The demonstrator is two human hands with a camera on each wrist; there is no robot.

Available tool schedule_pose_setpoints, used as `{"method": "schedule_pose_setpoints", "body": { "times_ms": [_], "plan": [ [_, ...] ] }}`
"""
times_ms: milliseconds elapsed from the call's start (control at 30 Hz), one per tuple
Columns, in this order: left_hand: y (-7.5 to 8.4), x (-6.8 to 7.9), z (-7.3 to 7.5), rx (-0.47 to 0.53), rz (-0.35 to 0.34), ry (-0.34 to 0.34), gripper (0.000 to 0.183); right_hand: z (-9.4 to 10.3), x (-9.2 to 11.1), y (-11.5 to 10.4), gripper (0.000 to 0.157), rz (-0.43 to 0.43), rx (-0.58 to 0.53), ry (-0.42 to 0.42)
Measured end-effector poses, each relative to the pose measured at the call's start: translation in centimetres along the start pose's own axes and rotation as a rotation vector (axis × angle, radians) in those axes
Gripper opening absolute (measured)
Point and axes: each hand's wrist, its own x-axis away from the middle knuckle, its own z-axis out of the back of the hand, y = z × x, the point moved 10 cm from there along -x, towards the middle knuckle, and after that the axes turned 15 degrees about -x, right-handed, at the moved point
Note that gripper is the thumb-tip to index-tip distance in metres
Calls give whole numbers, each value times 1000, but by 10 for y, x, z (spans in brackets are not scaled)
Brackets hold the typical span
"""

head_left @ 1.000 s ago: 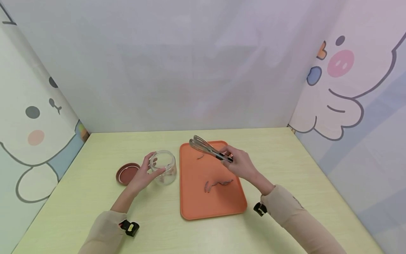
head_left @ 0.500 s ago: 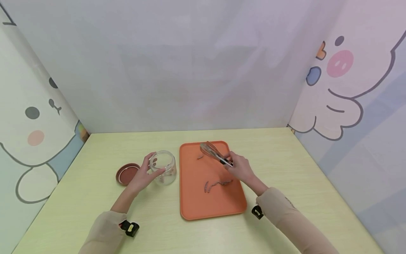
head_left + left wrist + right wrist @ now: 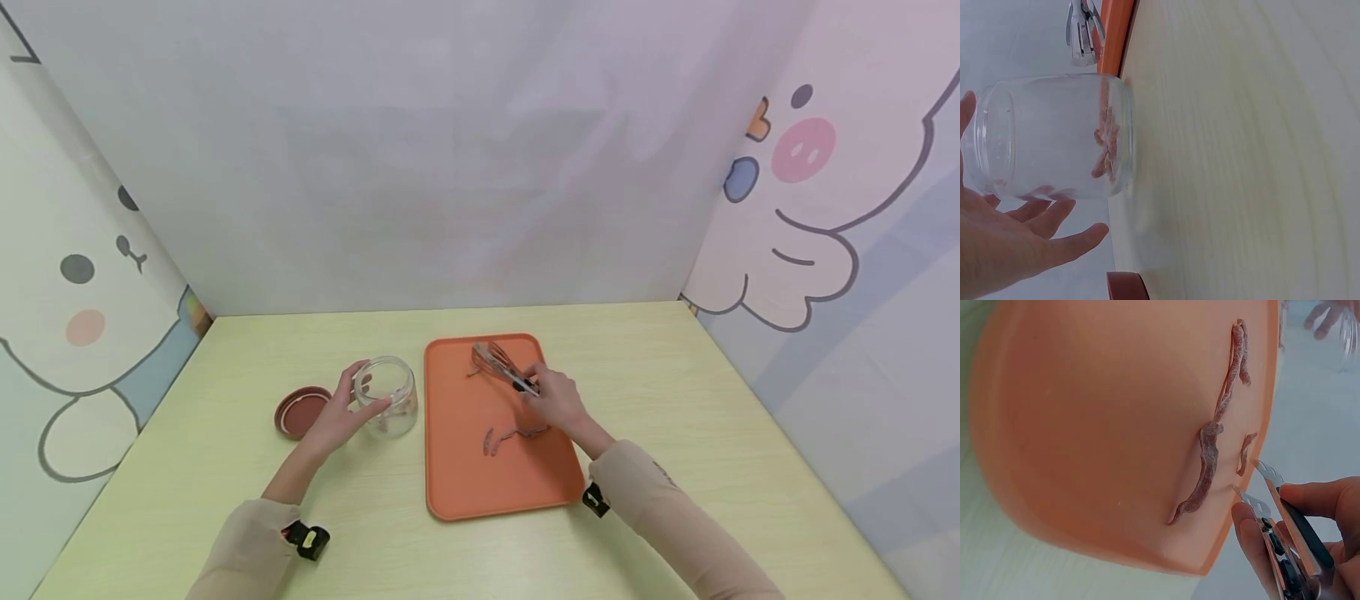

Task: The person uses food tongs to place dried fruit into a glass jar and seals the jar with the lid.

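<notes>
My left hand [image 3: 339,419] steadies a clear glass jar [image 3: 401,411], thumb and fingers spread round its upper part. Several reddish-brown dried meat strips [image 3: 1107,147] lie at the jar's bottom in the left wrist view. In my right hand [image 3: 558,402] is a pair of metal tongs [image 3: 492,361] with black grips. Their tips are parted over the far part of the orange tray [image 3: 465,492], right by a small meat strip [image 3: 473,372]. Nearer on the tray lie more strips, among them a long dark one [image 3: 1207,465].
Left of the jar, partly behind my left hand, a brown-red round lid [image 3: 302,414] lies on the pale wooden table [image 3: 375,517]. The jar stands close to the tray's left edge. A pale curtain [image 3: 450,167] rises behind the table.
My right hand has brought the tongs down and slightly right, to the small strip at the tray's far part. The left hand and jar have stayed put.
</notes>
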Motion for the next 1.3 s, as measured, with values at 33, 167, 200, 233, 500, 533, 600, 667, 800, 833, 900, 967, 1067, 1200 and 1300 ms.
{"method": "schedule_pose_setpoints", "body": {
  "times_ms": [33, 167, 200, 233, 500, 533, 600, 667, 800, 833, 900, 967, 1067, 1200, 1300],
  "plan": [
    [0, 0, 0, 2, 0, 0, 80, -1, -1, 0, 26, 2, 6, -2],
    [0, 0, 0, 8, -5, -1, 80, -4, -2, -3, 25, 28, 12, -7],
    [0, 1, 0, 10, -6, -1, 80, -4, -3, -5, 25, 32, 14, -9],
    [0, 1, 0, 12, -8, -1, 80, -5, -3, -6, 24, 38, 16, -10],
    [0, 1, 0, 11, -7, 0, 79, -7, -3, -12, 21, 52, 35, -36],
    [0, 1, 0, 9, -5, 0, 79, -7, -3, -13, 20, 54, 32, -38],
    [0, 1, 0, 4, -4, 1, 80, -7, -3, -13, 19, 56, 22, -46],
    [0, 1, 0, 0, -3, 2, 80, -7, -2, -12, 18, 53, 5, -54],
    [0, 0, 0, 0, -5, 1, 80, -8, 0, -10, 17, 54, -20, -67],
    [0, 0, 0, 2, -4, 1, 80, -8, 0, -10, 17, 55, -24, -68],
    [0, 0, 0, 5, -2, 2, 80, -7, 0, -10, 17, 62, -28, -69],
    [1, 0, 1, 2, -2, 2, 80, -7, 1, -11, 17, 70, -29, -68],
    [1, 0, 1, -3, -5, 3, 80, -6, 2, -11, 17, 88, -32, -66],
    [2, 0, 1, -3, -7, 4, 80, -5, 4, -10, 18, 104, -50, -67],
    [1, 0, 1, 4, -6, 6, 80, -4, 5, -6, 18, 100, -69, -67]
  ]
}}
